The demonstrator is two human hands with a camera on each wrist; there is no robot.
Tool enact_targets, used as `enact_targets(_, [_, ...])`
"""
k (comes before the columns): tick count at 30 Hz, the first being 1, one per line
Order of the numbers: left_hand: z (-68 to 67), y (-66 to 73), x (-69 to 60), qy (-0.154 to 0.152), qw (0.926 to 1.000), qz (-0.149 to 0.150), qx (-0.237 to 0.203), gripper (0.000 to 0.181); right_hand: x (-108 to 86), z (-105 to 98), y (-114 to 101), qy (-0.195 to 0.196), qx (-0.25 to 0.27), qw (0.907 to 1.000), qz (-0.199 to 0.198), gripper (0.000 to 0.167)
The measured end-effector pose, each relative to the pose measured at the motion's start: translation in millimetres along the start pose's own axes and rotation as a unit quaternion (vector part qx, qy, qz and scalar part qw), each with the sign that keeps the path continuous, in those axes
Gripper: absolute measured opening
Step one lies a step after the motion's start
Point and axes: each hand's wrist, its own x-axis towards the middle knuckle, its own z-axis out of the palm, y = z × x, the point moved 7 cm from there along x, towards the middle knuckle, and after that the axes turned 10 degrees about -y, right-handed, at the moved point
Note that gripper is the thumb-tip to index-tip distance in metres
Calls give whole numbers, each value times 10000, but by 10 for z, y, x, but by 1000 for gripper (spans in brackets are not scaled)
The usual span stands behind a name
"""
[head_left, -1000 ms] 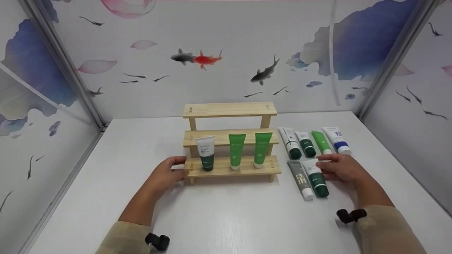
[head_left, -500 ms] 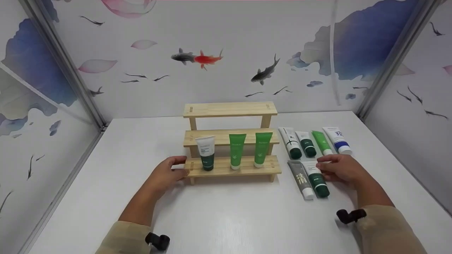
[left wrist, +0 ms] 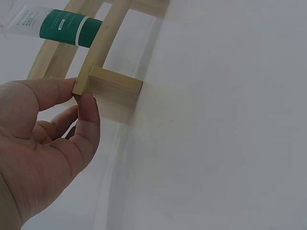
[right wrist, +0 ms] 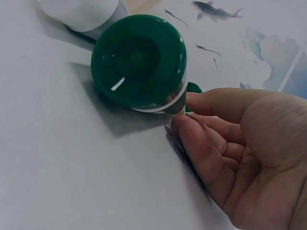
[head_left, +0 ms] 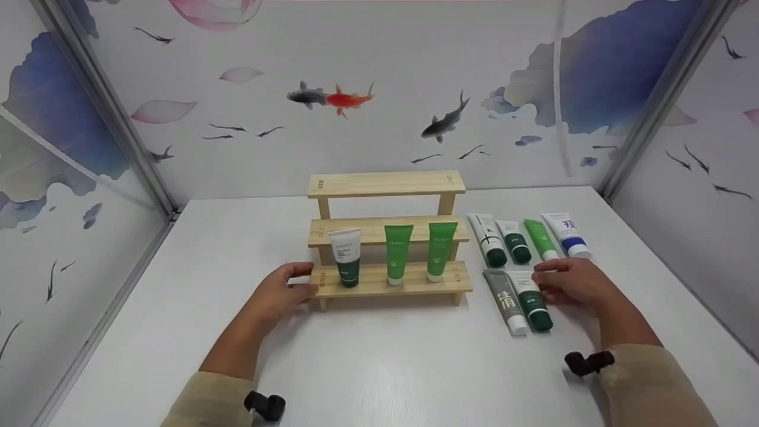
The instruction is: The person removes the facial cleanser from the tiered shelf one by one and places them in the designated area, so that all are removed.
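A three-step wooden display rack (head_left: 388, 185) stands on the white table. On its lowest step are a white and dark green squeeze tube (head_left: 348, 261) and two light green squeeze tubes (head_left: 397, 254), all upright on their caps. My left hand (head_left: 283, 292) pinches the left end of that step; in the left wrist view, thumb and finger meet at the board's (left wrist: 82, 85) corner. My right hand (head_left: 572, 281) pinches the edge of another white and dark green squeeze tube (head_left: 532, 301), which lies on the table. The right wrist view shows its green cap (right wrist: 139, 62) close up.
A grey tube (head_left: 505, 302) lies just left of the one in my right hand. Behind them lies a row of several tubes, with a blue and white tube (head_left: 566, 236) at its right end. Printed walls (head_left: 379, 47) close in the table (head_left: 379, 367).
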Motion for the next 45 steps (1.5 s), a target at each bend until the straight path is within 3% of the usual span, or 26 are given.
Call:
enact_targets(7, [9,3,4,1,10000,12,15,57,-59,-32,-113,313,176,9991,-232,62])
enact_targets(15, [1,-5,6,7,10000,75,59,58,-156,149,-457,465,320,9947,-858,59])
enact_targets(23, [-2,-24,33,32,10000,13,66,59,-200,491,-738,411,578,9881,-1366,60])
enact_targets(33, [-7,-10,5,-4,10000,-19,30,59,-208,985,-1045,100,851,9753,-2037,47])
enact_targets(39, [-7,-13,8,-9,10000,-23,24,59,-207,1224,-1164,-145,752,9733,-2163,48])
enact_targets(45, [-3,-7,2,4,10000,-13,74,60,-180,1354,-1239,-114,546,9749,-2158,44])
